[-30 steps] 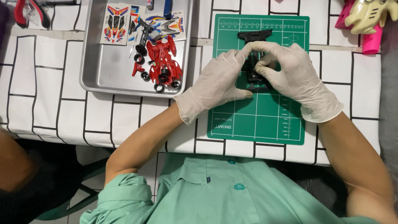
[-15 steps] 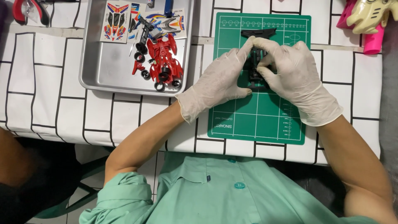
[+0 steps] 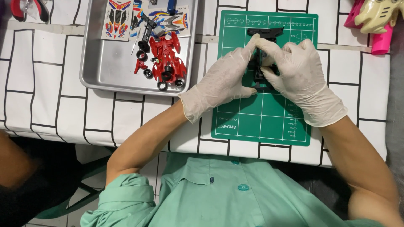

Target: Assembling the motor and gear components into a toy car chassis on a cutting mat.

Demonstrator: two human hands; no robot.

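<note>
Black plastic chassis (image 3: 264, 63), item one: I am seeing it sitting slightly higher on the green cutting mat (image 3: 269, 122) than half a second ago, both gloved hands having shifted up with it. Left to right: steel tray (image 3: 105, 71) is holding a red car body (image 3: 167, 59), loose black wheels (image 3: 162, 85) and sticker sheets (image 3: 118, 19). My left hand (image 3: 223, 82) is closing its fingers on the chassis's left flank, thumb lying flat on the mat. The chassis is lying between the two hands, mostly covered by them, long axis running away from me up the mat, a wide bumper end pointing at the far edge. My right hand (image 3: 301, 77) is clamping the right flank, fingers curled over the top. Pink and cream parts (image 3: 374, 21) are resting at far right.
</note>
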